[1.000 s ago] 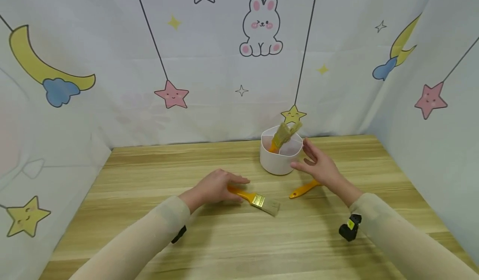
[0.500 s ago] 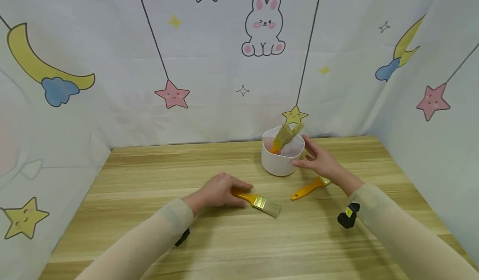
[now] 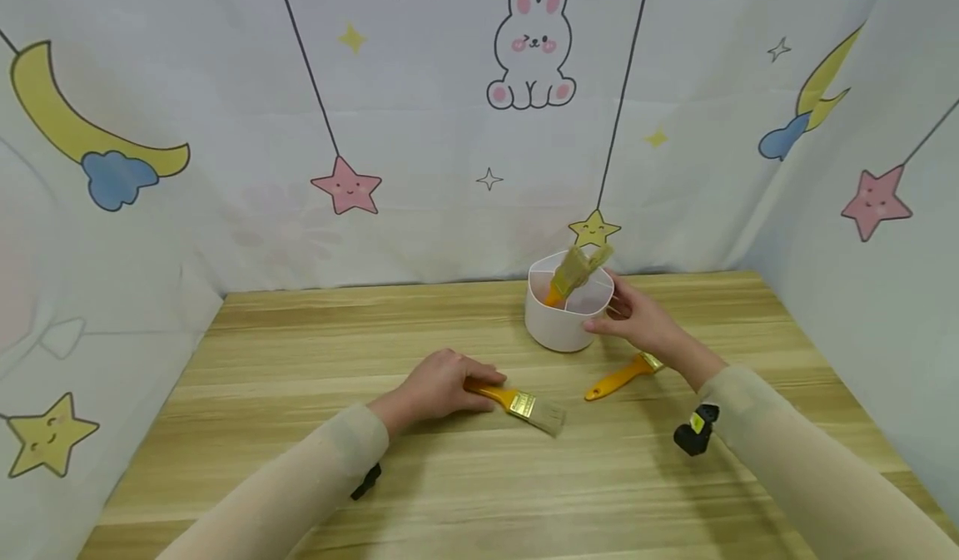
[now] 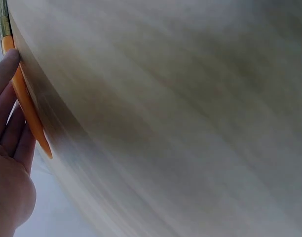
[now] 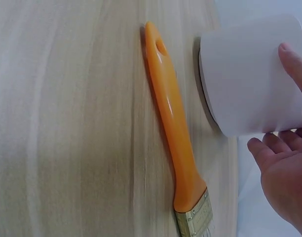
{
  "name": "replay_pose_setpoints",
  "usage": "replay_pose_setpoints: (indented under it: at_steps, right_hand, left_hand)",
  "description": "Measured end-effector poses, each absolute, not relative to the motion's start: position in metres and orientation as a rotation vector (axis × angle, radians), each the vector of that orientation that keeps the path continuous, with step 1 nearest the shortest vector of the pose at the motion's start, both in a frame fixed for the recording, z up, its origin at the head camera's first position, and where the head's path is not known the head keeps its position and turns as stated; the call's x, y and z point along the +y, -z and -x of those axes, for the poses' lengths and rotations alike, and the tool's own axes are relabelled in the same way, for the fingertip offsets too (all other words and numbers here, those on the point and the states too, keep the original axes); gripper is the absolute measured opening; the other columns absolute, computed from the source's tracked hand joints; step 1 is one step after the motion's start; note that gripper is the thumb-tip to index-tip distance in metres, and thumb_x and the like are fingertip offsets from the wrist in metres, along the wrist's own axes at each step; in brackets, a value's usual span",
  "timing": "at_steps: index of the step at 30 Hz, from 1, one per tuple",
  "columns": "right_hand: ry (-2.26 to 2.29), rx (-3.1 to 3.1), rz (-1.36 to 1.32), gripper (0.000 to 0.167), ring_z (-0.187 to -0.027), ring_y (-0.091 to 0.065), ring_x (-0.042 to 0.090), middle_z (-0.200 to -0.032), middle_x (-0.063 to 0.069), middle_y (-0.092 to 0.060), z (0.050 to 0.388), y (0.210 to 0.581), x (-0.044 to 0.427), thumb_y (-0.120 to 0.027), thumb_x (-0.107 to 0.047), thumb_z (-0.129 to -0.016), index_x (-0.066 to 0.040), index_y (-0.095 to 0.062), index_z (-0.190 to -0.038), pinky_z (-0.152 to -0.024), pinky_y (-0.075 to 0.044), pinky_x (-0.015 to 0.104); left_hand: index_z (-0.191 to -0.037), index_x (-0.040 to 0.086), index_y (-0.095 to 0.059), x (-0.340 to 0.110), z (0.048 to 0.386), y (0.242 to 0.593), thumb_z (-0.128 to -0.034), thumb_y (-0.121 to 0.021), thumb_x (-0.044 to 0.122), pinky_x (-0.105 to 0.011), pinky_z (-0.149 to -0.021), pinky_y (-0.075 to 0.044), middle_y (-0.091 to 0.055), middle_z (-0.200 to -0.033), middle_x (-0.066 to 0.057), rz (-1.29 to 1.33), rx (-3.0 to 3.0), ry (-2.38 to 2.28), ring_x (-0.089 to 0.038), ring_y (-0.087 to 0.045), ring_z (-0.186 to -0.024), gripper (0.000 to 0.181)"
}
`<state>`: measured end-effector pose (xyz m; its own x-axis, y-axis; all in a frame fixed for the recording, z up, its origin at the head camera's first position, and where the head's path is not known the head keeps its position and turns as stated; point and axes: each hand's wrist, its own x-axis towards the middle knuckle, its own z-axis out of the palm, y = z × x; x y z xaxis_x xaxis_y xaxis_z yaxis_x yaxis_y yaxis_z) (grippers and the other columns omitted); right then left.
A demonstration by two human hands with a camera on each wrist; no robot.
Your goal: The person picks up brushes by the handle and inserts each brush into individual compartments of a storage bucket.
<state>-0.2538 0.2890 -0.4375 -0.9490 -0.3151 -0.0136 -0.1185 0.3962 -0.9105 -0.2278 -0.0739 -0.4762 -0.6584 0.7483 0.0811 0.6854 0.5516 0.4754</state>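
My left hand (image 3: pixel 442 384) pinches the orange handle of a paintbrush (image 3: pixel 522 404) low over the wooden table, its pale bristles pointing right. In the left wrist view the thumb (image 4: pixel 11 57) lies on that handle with the fingers behind it. Against the right side of a white divided holder (image 3: pixel 562 329) is my right hand (image 3: pixel 646 320), thumb on the near wall and fingers round the far side. Bristle-up brushes (image 3: pixel 572 273) stand in the holder. Just in front of the right hand lies another orange-handled paintbrush (image 5: pixel 171 118), its bristles partly hidden by that hand in the head view.
The wooden table (image 3: pixel 300 335) meets a white printed curtain (image 3: pixel 419 235) close behind the holder. More curtain (image 3: pixel 899 319) borders the right side. Black wrist cameras hang under both sleeves.
My right hand has closed in on the holder, its thumb and fingers now against the wall. My left fingers have settled more tightly on the brush handle. Both brushes look nearly still.
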Motion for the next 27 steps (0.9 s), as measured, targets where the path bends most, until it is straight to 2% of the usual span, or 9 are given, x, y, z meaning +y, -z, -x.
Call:
replay_pose_setpoints:
  at_steps: [8,18,27]
  right_hand:
    - [1.579,2.543,0.338,0.102,-0.159,-0.03,0.043,-0.175,0.019,-0.026,0.251,0.444,0.285,-0.081,-0.024,-0.099,-0.01,-0.013,-0.173,-0.124,-0.034,0.053]
    - [1.638,2.593,0.318,0.102,-0.158,-0.033,0.041,-0.176,0.016,-0.024,0.243,0.448,0.28,-0.082,-0.023,-0.098,-0.012,-0.014,-0.173,-0.121,-0.039,0.051]
    - [1.652,2.597,0.325,0.098,-0.158,-0.031,0.041,-0.175,0.016,-0.026,0.239,0.449,0.28,-0.08,-0.022,-0.099,-0.011,-0.017,-0.173,-0.122,-0.038,0.053]
  left_hand:
    - [-0.124,0.019,-0.083,-0.073,0.224,0.479,-0.0928,-0.086,0.03,-0.039,-0.102,-0.059,-0.079,-0.122,0.005,-1.243,2.702,-0.764,-0.016,-0.073,-0.119,0.034]
    - [-0.118,0.02,-0.085,-0.072,0.219,0.482,-0.0919,-0.087,0.027,-0.039,-0.094,-0.061,-0.081,-0.116,0.005,-1.143,2.753,-0.827,-0.015,-0.076,-0.109,0.028]
    - [-0.115,0.019,-0.086,-0.072,0.213,0.484,-0.0927,-0.087,0.025,-0.036,-0.09,-0.062,-0.082,-0.11,0.008,-1.105,2.799,-0.851,-0.014,-0.077,-0.105,0.023]
